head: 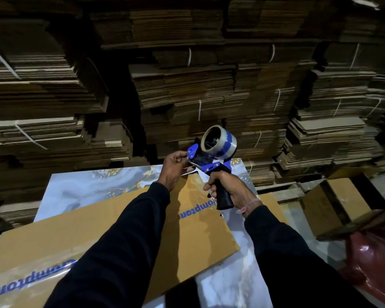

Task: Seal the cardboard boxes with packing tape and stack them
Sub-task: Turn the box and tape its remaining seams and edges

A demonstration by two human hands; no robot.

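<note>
Head view. Bundled stacks of flattened brown cardboard sheets (209,90), tied with pale string, fill the background beyond both hands. Below the hands lies a marble-patterned grey-blue worktop (87,185) carrying a flat brown cardboard box with blue lettering (120,230); clear tape shows on its near-left corner. An assembled brown cardboard box (333,203) stands to the right of the right hand, and a glossy red object (376,258) lies nearer still.

The right hand (229,187) is wrapped around the black pistol handle of a blue handheld tape dispenser (209,161), held raised above the box with its clear packing-tape roll (219,142) uppermost. The left hand (175,165) pinches at the dispenser's front, where the loose tape end (188,171) emerges near the blade.

Risks, as judged: fingers so close to the serrated cutter may be nicked; the free end may fold and stick to itself or spring back onto the roll, forcing a restart; a skewed pull would lay the strip crooked across the seam.
</note>
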